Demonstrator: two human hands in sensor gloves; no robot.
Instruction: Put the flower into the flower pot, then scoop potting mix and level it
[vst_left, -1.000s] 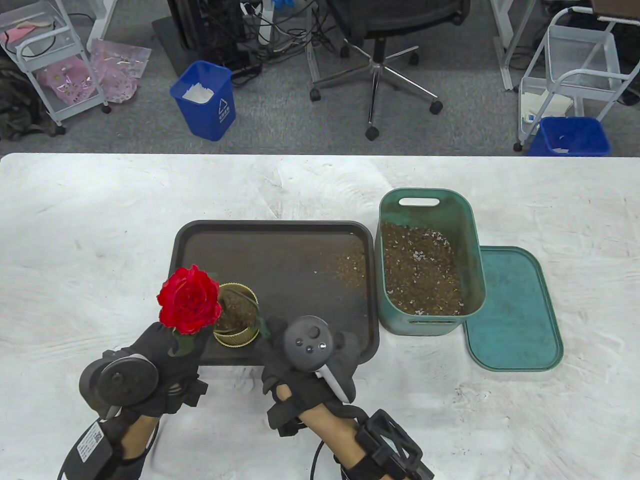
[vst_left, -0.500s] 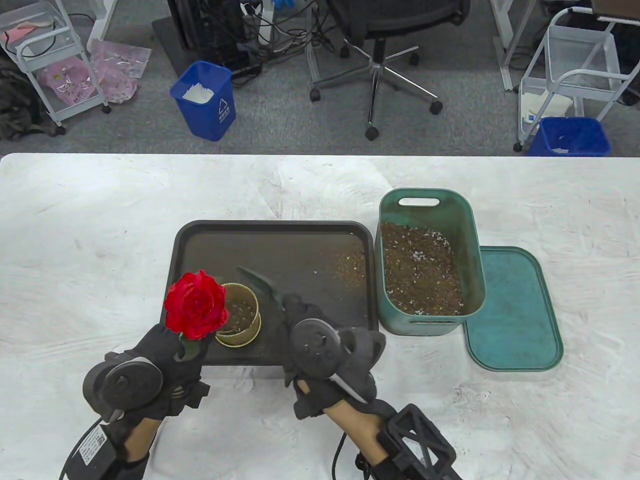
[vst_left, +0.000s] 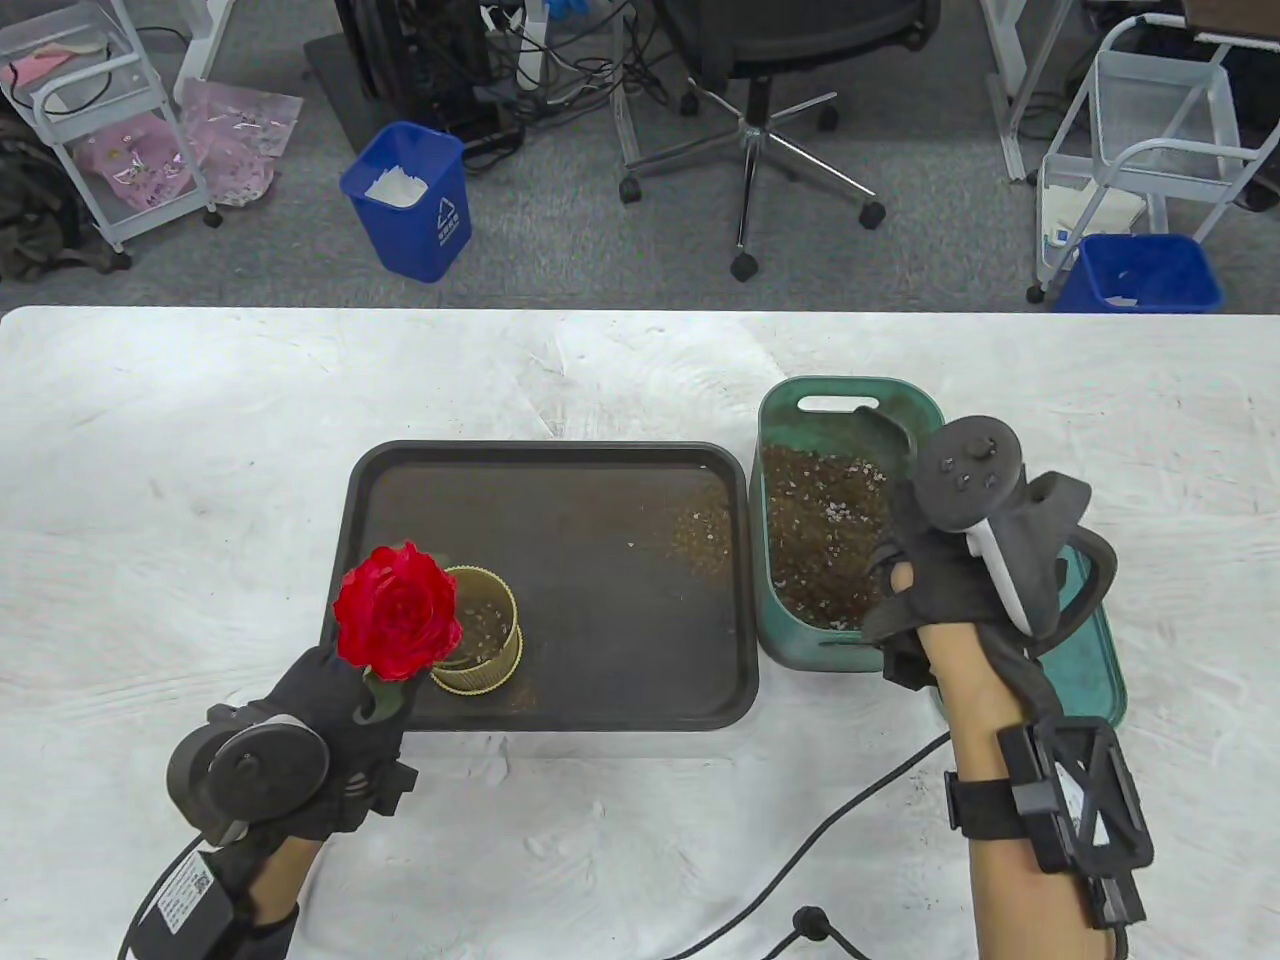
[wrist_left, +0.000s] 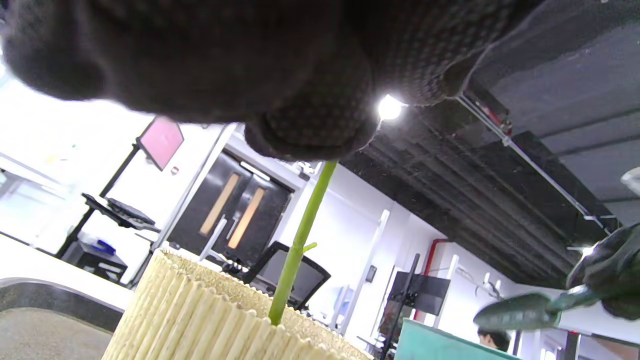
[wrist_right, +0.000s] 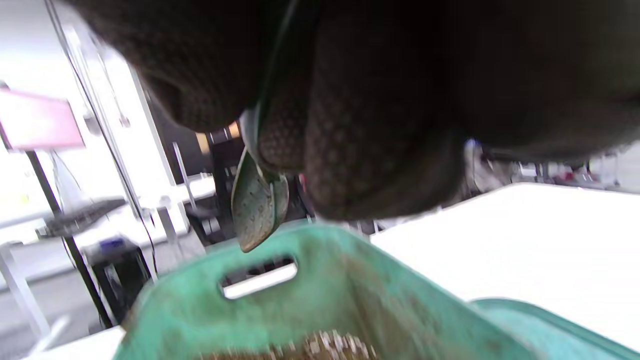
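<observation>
Red rose on green stem (vst_left: 398, 624) pinched upright by left hand (vst_left: 335, 725), stem foot inside ribbed cream pot (vst_left: 480, 645) on black tray (vst_left: 620, 560); right hand (vst_left: 955, 575) clenched round dark green trowel (wrist_right: 258, 205) above green mix tub (vst_left: 780, 420): dip shallow, lift level.
</observation>
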